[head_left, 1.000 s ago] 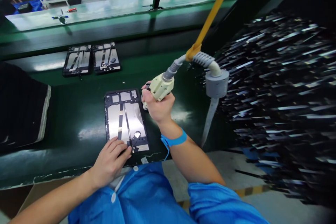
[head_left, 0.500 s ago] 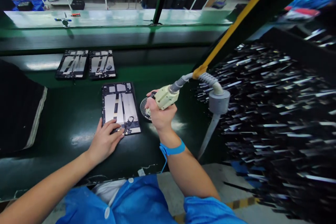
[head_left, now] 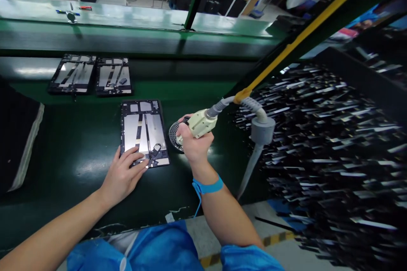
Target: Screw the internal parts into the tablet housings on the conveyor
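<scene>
My left hand [head_left: 122, 173] lies with fingers spread over the lower left corner of an opened tablet [head_left: 129, 125], which is flat on the green bench. Black edges, silver panels and dark ribbon strips show inside the tablet, with a small loose-looking dark part near its lower right. My right hand [head_left: 196, 146] is wrapped round a cream handheld tool [head_left: 203, 123] just right of the tablet. A round perforated disc [head_left: 174, 134] shows beside the tool's front end, partly hidden by my fingers. A grey hose [head_left: 219, 107] leads from the tool's back to a yellow strap.
Two more opened tablets [head_left: 73, 77] lie at the back left. A black fabric-like item [head_left: 15, 135] with a pale edge stands at far left. Densely packed dark strips [head_left: 333, 156] fill the right side. A grey cylinder [head_left: 262, 130] hangs beside the slanted yellow-edged post [head_left: 302, 36].
The view has shifted slightly, so the back tablets appear further left. My hands keep nearly the same places on the tablet and the tool.
</scene>
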The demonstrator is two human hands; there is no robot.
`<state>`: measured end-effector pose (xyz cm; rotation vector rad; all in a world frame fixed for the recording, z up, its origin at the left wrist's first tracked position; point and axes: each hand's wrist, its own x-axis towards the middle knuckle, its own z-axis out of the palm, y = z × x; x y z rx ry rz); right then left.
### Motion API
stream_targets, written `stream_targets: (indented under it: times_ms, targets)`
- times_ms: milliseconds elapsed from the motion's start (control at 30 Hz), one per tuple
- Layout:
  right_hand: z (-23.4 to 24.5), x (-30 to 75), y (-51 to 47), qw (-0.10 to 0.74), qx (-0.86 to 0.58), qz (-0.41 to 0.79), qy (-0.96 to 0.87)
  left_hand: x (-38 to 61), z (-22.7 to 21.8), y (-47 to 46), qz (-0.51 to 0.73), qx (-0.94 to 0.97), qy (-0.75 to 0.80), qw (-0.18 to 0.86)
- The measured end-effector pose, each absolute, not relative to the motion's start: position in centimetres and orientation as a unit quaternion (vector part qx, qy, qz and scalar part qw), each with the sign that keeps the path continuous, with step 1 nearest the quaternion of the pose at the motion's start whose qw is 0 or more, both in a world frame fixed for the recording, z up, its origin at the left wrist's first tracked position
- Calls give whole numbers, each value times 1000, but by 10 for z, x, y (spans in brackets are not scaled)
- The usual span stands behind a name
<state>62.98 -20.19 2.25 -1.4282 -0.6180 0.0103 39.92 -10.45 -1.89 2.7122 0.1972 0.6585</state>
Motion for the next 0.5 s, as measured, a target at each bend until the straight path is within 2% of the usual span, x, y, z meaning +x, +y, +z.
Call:
stream_targets:
  times_ms: [500]
  targets:
    - [25, 631, -205, 695, -664, 5, -276, 400, -17, -105, 224, 950, 79, 202]
